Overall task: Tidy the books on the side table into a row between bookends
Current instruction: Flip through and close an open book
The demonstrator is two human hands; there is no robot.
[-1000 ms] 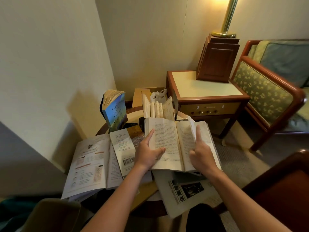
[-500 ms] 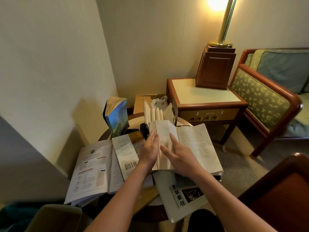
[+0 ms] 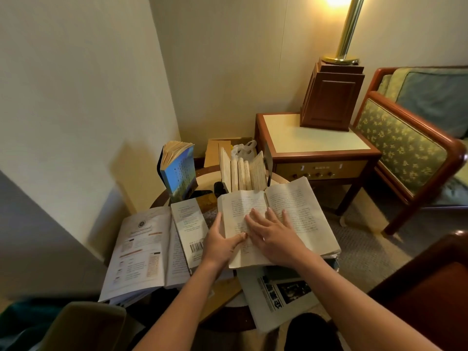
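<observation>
Book (image 3: 301,211) lying open at table (image 3: 206,179) centre, right hand (image 3: 273,235) flat on its pages, palm down, fingers spread across gutter, left hand (image 3: 222,245) at book's 9 o'clock edge, thumb lying on left page, fingers straight along edge, upright row (image 3: 243,173) at book's 12 o'clock.

The left forearm (image 3: 182,307) and right forearm (image 3: 354,300), both bare, reach forward and angle in toward each other. The right hand (image 3: 274,236) lies palm down, its fingers (image 3: 255,220) straight and fanned out. The left hand (image 3: 220,245) sits just beside it, thumb (image 3: 238,236) stretched sideways toward the right hand and index finger pointing ahead; its other fingers may be tucked under, hard to tell from here.
</observation>
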